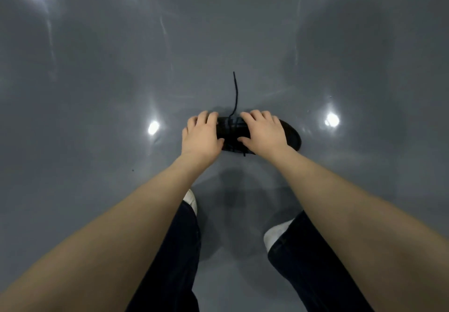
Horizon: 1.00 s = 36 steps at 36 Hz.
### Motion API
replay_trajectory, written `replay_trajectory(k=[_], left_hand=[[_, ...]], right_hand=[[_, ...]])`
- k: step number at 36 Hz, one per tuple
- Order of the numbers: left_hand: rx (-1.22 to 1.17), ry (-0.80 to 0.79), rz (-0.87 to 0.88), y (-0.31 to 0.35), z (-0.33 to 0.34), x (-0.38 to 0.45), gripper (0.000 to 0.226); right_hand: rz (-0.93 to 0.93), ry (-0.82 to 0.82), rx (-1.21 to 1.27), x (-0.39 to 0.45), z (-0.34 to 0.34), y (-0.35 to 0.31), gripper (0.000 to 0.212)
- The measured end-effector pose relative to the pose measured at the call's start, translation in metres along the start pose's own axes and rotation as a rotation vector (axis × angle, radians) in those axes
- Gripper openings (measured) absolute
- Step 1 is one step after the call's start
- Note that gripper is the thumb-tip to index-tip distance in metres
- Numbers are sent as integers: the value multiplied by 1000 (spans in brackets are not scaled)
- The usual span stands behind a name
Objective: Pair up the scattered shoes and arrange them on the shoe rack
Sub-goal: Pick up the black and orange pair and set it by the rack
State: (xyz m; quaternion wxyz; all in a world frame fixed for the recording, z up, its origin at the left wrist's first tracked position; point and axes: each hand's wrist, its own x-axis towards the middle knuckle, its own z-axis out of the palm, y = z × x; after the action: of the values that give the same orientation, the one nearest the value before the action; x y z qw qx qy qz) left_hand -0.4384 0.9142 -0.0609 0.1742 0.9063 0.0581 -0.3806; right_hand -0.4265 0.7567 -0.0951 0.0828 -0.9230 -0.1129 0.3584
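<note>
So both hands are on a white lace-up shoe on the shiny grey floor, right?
Not quite: the lace-up shoe is black, not white, as the head view shows. The left hand and right hand are both on it, on the shiny grey floor.

Black lace-up shoe (289, 134) lying sideways on the grey floor (97, 93), toe toward 3 o'clock, one loose lace (235, 93) trailing toward 12 o'clock.

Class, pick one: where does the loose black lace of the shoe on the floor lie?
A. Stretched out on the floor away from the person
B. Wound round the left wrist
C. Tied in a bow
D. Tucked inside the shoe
A: the lace runs from the black shoe straight out across the grey floor, beyond both hands.
</note>
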Motion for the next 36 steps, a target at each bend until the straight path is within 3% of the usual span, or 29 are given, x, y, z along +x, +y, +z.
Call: replay_trajectory(k=[5, 9, 15, 17, 21, 25, 30, 36], left_hand=[[9, 57, -11, 2, 15, 6, 32], [49, 103, 10, 11, 14, -4, 20], [78, 183, 96, 38, -11, -39, 28], [109, 211, 154, 55, -26, -52, 31], [145, 239, 213, 98, -61, -79, 34], [155, 252, 256, 144, -92, -105, 37], [80, 306, 275, 208, -126, -140, 55], [-114, 204, 201, 288, -155, -172, 85]], right_hand=[[-29, 120, -134, 6, 7, -2, 32], [-32, 104, -92, 2, -4, -2, 23], [36, 127, -41, -43, -37, 9, 19], [51, 200, -31, -62, -53, 14, 16], [90, 264, -75, -109, -98, 22, 37], [170, 320, -86, -148, -142, 34, 35], [282, 333, 80, -194, -198, 62, 29], [425, 456, 346, -240, -251, 102, 20]])
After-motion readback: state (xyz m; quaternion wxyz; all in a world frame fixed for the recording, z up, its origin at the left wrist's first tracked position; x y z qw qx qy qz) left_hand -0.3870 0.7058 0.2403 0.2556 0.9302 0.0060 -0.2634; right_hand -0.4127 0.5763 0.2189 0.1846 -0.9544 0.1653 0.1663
